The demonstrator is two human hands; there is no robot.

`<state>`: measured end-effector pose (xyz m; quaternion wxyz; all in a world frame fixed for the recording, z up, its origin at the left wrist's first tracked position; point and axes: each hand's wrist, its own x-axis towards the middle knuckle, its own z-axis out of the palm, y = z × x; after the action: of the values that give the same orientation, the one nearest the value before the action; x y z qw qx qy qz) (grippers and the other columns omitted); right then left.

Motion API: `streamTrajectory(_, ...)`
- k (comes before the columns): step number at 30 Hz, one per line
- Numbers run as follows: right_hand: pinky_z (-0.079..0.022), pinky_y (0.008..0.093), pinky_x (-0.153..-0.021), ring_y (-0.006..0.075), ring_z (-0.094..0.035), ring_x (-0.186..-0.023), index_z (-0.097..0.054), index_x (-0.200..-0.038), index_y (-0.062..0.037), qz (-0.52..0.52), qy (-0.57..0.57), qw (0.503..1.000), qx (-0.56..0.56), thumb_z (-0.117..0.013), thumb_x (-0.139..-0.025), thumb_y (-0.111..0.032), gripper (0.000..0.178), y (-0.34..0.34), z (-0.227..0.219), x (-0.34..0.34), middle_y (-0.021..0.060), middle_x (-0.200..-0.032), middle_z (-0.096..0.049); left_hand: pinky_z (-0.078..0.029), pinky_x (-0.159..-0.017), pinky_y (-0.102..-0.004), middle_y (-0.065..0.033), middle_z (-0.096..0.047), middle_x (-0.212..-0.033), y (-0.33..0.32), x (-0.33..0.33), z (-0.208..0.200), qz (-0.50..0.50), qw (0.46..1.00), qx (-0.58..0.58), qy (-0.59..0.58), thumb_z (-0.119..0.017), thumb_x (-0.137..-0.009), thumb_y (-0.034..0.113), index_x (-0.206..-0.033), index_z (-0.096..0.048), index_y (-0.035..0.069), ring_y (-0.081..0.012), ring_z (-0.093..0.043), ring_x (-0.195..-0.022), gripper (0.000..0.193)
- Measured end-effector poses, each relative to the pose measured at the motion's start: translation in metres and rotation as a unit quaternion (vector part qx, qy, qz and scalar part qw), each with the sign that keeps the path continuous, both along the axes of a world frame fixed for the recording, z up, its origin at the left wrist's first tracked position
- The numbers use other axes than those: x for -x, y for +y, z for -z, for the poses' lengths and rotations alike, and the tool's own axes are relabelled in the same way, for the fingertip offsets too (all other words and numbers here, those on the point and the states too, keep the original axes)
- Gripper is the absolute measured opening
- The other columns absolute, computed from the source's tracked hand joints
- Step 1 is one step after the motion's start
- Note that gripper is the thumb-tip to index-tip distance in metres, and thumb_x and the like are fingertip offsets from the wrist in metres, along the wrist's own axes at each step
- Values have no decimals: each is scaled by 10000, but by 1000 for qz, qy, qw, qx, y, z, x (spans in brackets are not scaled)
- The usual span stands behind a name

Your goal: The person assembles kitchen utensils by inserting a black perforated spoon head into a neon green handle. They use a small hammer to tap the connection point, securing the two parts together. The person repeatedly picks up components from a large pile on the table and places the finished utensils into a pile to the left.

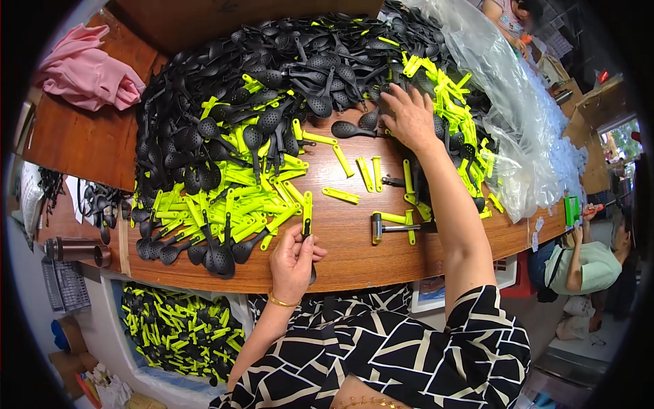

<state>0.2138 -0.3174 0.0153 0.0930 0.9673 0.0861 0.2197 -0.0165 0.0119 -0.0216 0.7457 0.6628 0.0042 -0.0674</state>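
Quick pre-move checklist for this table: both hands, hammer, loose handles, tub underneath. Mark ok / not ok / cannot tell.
1. Left hand holding a spoon with a green handle: ok.
2. Right hand gripping a piece: cannot tell; it is over black spoons, fingertips partly hidden.
3. Hammer clear of clutter: not ok; green handles crowd its shaft.
4. Loose handles within view between the hands: ok.
5. Room left in the tub: cannot tell; pieces hide its depth.

black spoons (319,103): dozens; green handles (339,195): dozens; hammer (377,229): 1; pink cloth (88,68): 1
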Motion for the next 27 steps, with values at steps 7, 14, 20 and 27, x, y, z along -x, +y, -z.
streamTrajectory(7, -441, 473, -1049, 263, -582, -1305, -767, -1270, -293, 70, 49, 996, -2, -633, -872, -92, 465, -77, -31, 18, -12, -1508, -594, -612, -692, -274, -143, -686, -1056, 0, 1, 1, -5, 1000, -3, 14, -571, -1085, 60, -1316, -532, -51, -169, -747, -809, 260)
streamTrajectory(14, -420, 469, -1068, 250, -543, -1333, -799, -1150, -206, 13, -48, 997, 61, -658, -848, -93, 352, -73, -35, 47, -9, -1418, -646, -614, -696, -275, -139, -684, -1043, -3, 2, -1, -8, 1000, -11, 27, -566, -1085, 54, -1301, -541, -45, -164, -741, -798, 239)
streamTrajectory(20, -516, 473, -1019, 371, -636, -1205, -663, -1346, -126, 4, 75, 990, -116, -513, -934, -17, 452, -37, 3, 0, 126, -1316, -681, -612, -693, -276, -143, -683, -1045, -2, 0, -3, -8, 1000, -24, 17, -566, -1084, 49, -1301, -533, -43, -163, -738, -792, 238)
streamTrajectory(27, -543, 372, -994, 264, -667, -1179, -709, -1339, -127, -86, 251, 840, -474, -496, -920, 54, 503, -42, 6, -16, 91, -1398, -666, -605, -688, -268, -132, -671, -1043, -3, 0, -1, -10, 1000, 0, 17, -566, -1086, 58, -1294, -530, -42, -159, -733, -794, 234)
